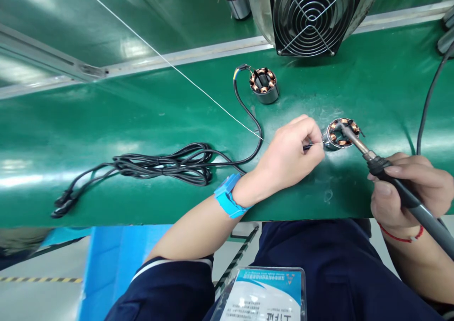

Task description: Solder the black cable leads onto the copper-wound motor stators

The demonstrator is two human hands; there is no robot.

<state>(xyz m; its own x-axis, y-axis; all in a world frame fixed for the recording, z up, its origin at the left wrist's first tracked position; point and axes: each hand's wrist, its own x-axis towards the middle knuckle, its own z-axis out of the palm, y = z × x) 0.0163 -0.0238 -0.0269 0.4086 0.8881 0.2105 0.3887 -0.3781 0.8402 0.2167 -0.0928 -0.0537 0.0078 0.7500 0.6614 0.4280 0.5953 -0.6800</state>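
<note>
My left hand (296,148), with a blue wrist strap (230,195), is closed in a pinch around a black cable end and a thin pale wire (209,96) at the left side of a copper-wound stator (335,143). A soldering iron (397,181) is held in my right hand (413,188), its fingers wrapped round the dark handle. The iron's tip lies over the stator's ring; whether it touches is hard to tell. Behind my left hand, a second stator (267,93) stands upright with a black cable attached.
Coiled black cables (166,165) lie left on the green table (88,122). A fan with a wire guard (312,21) stands at the back. Another stator (238,2) is beyond the metal rail (213,51). The iron's cord (425,103) runs along the right.
</note>
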